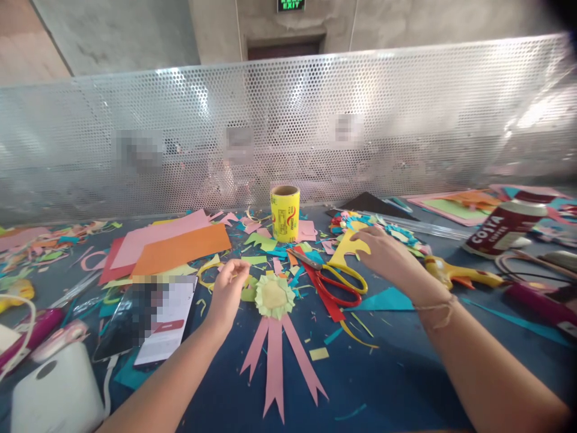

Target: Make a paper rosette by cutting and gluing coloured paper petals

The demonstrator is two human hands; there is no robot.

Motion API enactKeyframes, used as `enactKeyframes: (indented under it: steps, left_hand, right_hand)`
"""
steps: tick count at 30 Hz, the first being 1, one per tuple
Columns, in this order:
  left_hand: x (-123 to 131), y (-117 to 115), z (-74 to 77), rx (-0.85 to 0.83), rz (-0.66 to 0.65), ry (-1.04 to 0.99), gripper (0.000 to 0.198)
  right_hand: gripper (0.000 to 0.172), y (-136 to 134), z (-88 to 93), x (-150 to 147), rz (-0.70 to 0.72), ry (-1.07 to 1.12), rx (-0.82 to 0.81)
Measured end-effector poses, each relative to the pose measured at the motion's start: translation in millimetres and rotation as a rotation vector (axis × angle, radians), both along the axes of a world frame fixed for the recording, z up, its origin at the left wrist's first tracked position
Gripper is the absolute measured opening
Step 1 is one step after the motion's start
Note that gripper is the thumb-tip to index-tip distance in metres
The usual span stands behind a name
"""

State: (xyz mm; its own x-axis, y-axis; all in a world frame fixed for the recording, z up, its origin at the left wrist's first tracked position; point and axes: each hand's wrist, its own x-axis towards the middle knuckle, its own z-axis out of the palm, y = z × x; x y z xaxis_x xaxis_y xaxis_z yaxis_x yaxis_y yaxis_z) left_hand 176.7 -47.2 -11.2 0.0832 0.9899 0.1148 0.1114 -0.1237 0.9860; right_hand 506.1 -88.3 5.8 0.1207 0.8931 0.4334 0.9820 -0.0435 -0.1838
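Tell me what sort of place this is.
Probably a craft workspace, perhaps a workshop or classroom: a green and pink paper rosette lies on a table with scissors and scattered paper scraps.

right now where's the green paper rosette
In the head view, the green paper rosette lies below centre, right of the left hand, left of the scissors.

hands (231,293): 2 | pale-green rosette (274,296): 1 | pink ribbon tails (274,367): 3 | yellow film roll (285,216): 1 | Costa Coffee bottle (505,228): 1 | white power bank (58,394): 1 | smartphones (180,307): 2 | EXIT sign (291,5): 1
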Motion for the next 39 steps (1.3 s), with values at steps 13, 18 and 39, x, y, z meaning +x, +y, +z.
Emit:
enactKeyframes:
  steps: [13, 18, 39]
  left_hand:
    - [24, -25, 2.8, 0.376, -0.328, 0.305, 0.023]
    - [27, -26, -1.6, 0.385, -0.362, 0.242, 0.016]
    - [17, -29, 4.5, 0.627, -0.566, 0.360, 0.020]
  right_hand:
    - [0.027, -9, -3.1, -110, 0.390, 0.697, -0.040]
    - [0.024, -15, -3.7, -127, 0.422, 0.748, -0.079]
    - [0.032, -22, 2.5, -124, 0.481, 0.690, -0.218]
